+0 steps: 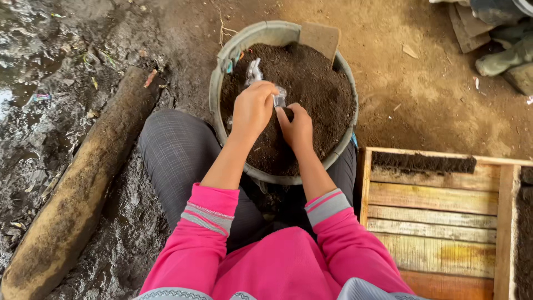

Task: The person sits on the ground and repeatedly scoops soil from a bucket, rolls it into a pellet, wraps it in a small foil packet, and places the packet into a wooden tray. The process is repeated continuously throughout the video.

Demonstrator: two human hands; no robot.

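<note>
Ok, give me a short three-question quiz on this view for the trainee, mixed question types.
1. True or false: both hands are over the round tub of dark soil.
2. Multiple choice: what do the left hand and right hand hold between them? A) a trowel B) a small clear plastic bag C) a brick
3. Short answer: what lies on the muddy ground on the person's left?

Key
1. True.
2. B; a second clear bag lies on the soil behind it.
3. A long, mud-coated log. The wooden tray is on the right.
</note>
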